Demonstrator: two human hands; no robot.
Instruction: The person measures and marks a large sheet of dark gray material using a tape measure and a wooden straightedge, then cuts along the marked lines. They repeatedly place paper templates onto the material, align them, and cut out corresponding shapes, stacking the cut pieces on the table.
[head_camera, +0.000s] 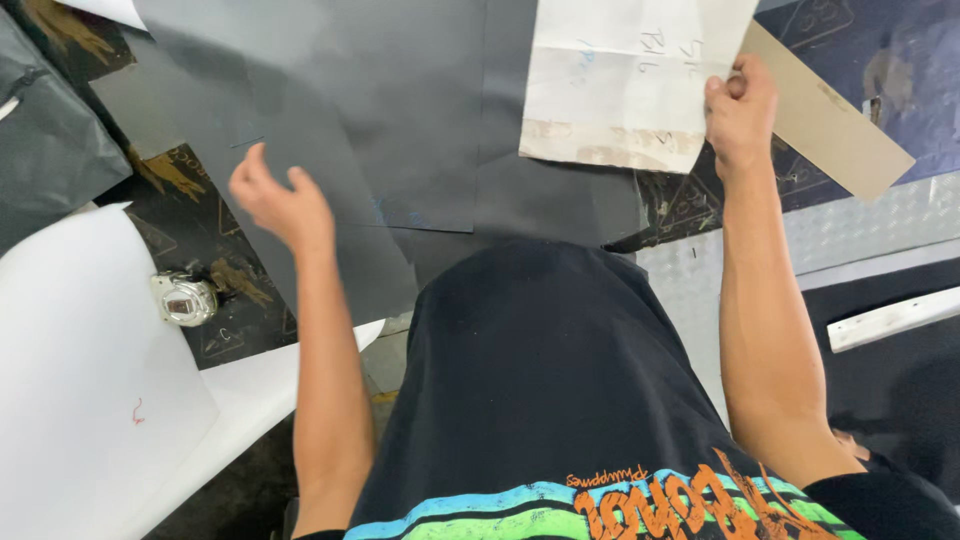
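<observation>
My right hand grips the lower right corner of a creased white paper template that lies on dark grey sheets spread over the work table. My left hand hovers open above the left part of the dark sheets, fingers spread, holding nothing. A tan cardboard strip sticks out from behind my right hand toward the right.
A large white sheet covers the lower left. A small silver tape measure sits beside it on the dark tabletop. A black bag lies at far left. A white bar and patterned metal plate are at right.
</observation>
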